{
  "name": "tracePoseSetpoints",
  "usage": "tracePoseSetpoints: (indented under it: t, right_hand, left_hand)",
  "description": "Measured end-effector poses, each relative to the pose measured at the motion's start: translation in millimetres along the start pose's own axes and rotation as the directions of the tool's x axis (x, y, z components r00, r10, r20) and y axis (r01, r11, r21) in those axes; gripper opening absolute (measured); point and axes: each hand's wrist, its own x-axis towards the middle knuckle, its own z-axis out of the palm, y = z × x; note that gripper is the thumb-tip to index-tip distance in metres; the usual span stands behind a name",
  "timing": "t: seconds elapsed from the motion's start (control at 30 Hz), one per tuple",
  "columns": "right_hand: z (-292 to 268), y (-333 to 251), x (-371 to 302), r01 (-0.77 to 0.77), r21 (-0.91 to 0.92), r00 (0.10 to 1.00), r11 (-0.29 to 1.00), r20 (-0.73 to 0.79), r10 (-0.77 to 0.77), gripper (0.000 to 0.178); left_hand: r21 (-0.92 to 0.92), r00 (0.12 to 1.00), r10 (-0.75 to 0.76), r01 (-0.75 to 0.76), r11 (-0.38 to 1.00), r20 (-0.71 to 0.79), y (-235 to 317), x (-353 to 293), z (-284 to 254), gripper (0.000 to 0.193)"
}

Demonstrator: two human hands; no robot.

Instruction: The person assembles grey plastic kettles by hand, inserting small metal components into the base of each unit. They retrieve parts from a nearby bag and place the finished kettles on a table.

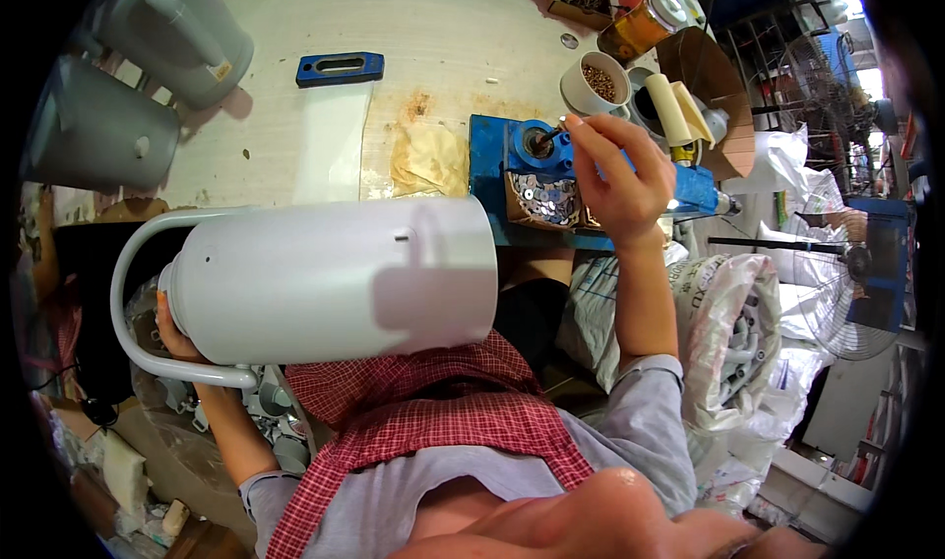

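A large light-grey cylindrical jug body (340, 279) with a long curved handle lies sideways in front of me, its neck to the left. My left hand (177, 331) grips it at the neck end, inside the handle's loop, mostly hidden behind the body. My right hand (625, 175) is raised over a blue metal fixture (487, 155), thumb and fingertips pinched together beside its round socket (536, 141). What the pinch holds is too small to make out. A dark thin pin (544, 138) stands slanted at the socket. Below it sits a box of small metal plates (541, 200).
Two grey jug bodies (103, 126) stand at the far left. A blue slotted block (341, 68) and a yellowish cloth (430, 158) lie on the table (433, 28). A white cup of small brass-coloured parts (598, 82) is at back right. Sacks (724, 333) and a fan (837, 293) stand right.
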Motion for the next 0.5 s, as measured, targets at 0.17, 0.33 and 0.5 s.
tracePoseSetpoints:
  t: [0.17, 0.33, 0.5]
  right_hand:
    - [-3.4, -1.8, -1.2, -0.067, 0.036, 0.996, 0.997, 0.054, 0.065, 0.033]
    - [-29.2, -41.1, -13.9, -0.446, 0.448, 0.895, 0.775, 0.232, 0.381, 0.033]
    - [-38.8, -52.7, -74.4, -0.758, 0.632, 0.454, 0.162, 0.334, 0.826, 0.028]
  left_hand:
    - [0.039, 0.976, 0.069, -0.062, 0.997, -0.208, -3.6, -3.5, 8.6, 0.052]
    - [-0.068, 0.976, 0.156, -0.168, 0.983, -0.151, -2.3, 12.0, 53.4, 0.052]
    - [0.066, 0.964, 0.232, -0.225, 0.972, -0.132, -42.1, 53.9, 141.8, 0.042]
